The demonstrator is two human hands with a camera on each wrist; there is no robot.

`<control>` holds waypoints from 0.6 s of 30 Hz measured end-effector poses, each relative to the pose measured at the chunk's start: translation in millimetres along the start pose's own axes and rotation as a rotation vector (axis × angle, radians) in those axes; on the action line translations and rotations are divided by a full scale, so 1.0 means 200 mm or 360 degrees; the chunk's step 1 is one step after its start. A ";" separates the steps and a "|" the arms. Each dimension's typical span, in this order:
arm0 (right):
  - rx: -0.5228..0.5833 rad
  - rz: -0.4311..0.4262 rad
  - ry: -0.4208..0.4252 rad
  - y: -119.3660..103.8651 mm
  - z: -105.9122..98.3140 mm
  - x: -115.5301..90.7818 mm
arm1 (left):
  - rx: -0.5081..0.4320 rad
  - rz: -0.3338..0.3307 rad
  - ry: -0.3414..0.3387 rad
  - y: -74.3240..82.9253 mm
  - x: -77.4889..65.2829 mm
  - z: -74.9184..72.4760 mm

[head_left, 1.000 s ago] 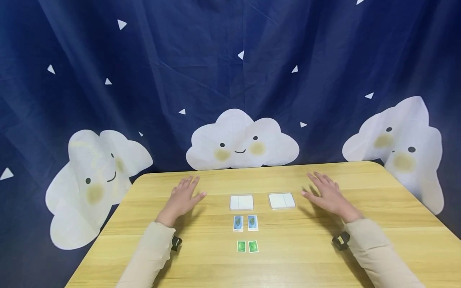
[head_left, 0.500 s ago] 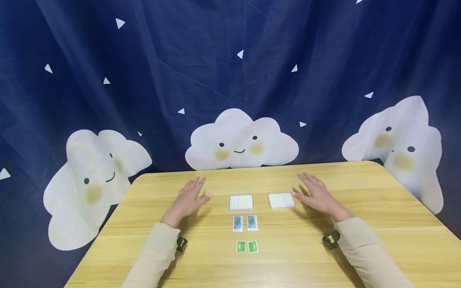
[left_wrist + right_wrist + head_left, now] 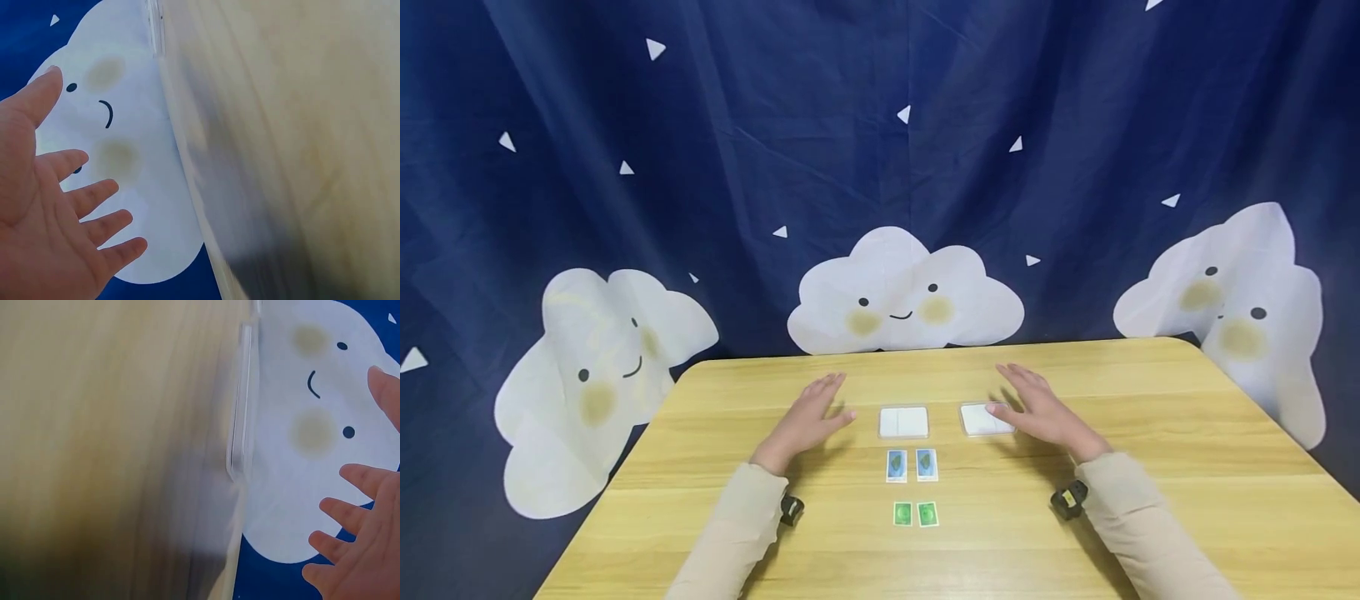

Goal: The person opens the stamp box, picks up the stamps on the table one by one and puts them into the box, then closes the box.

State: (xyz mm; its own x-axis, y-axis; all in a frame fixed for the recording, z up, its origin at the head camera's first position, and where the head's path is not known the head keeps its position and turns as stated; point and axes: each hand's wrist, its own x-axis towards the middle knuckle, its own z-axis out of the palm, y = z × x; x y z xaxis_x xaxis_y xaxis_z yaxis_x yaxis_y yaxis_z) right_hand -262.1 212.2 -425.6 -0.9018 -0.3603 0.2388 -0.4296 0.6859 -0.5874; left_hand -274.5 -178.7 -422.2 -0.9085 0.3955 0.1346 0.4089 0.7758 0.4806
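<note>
My left hand (image 3: 805, 425) hovers above the table with fingers spread and straight, left of a flat clear-edged case (image 3: 904, 422) with a white two-part face. My right hand (image 3: 1047, 414), equally spread, is beside a second such case (image 3: 976, 419), its thumb overlapping that case in the head view. Neither hand holds anything. Nearer lie two small blue cards (image 3: 897, 467) with white borders, side by side, then two smaller green cards (image 3: 902, 513). In the right wrist view the clear case (image 3: 240, 406) shows edge-on, to the left of the fingers.
The wooden table (image 3: 1210, 517) has rounded far corners. Behind it hangs a dark blue curtain (image 3: 820, 125) printed with white smiling clouds (image 3: 895, 275) and small triangles. Each wrist wears a small black camera (image 3: 1069, 499) over a beige sleeve (image 3: 1138, 517).
Both hands have moved inward, the left to the right and the right to the left, so the right thumb now overlaps the right case. Cases and cards have stayed put.
</note>
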 end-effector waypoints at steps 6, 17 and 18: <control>0.0003 -0.0025 -0.0019 -0.01 0.05 0.02 | -0.0046 0.0019 -0.0031 0.03 0.01 0.01; 0.0110 -0.0055 -0.0088 -0.08 0.12 0.05 | -0.0083 0.0090 -0.0053 0.06 0.03 0.05; 0.0117 -0.0059 -0.0099 -0.09 0.12 0.05 | -0.0083 0.0094 -0.0055 0.06 0.03 0.05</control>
State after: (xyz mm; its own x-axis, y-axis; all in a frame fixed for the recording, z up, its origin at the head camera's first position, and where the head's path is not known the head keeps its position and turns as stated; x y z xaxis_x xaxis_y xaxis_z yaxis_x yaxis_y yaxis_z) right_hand -262.7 179.9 -430.9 -0.8796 -0.4246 0.2145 -0.4559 0.6237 -0.6349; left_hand -274.4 -161.7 -423.4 -0.8792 0.4571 0.1346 0.4558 0.7244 0.5171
